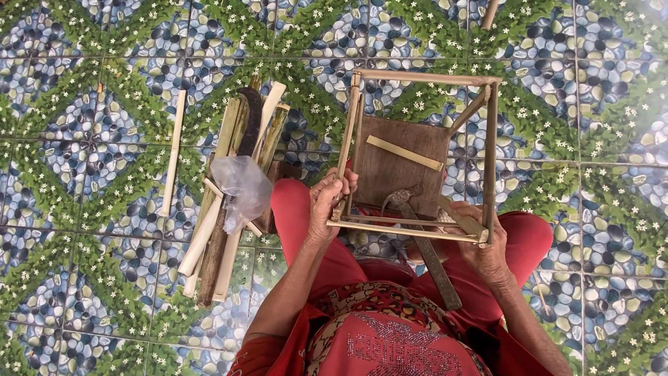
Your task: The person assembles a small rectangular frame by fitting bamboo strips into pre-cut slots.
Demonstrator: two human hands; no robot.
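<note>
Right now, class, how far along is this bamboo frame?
Done: the frame already stands as an open box of joined sticks. In hand: the left hand and right hand grip its near corners. Left: its sides are bare, and cut bamboo and a hammer lie unused.

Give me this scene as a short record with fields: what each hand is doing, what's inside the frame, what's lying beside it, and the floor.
Left hand: grips the near left corner of the bamboo frame
Right hand: holds the frame's near right corner
Inside frame: wooden board with a bamboo strip on it
Hammer: head at the board's near edge, handle over the lap
Beside, left: pile of bamboo pieces, curved blade, clear plastic bag
Floor: pebble-and-flower pattern tiles
</note>
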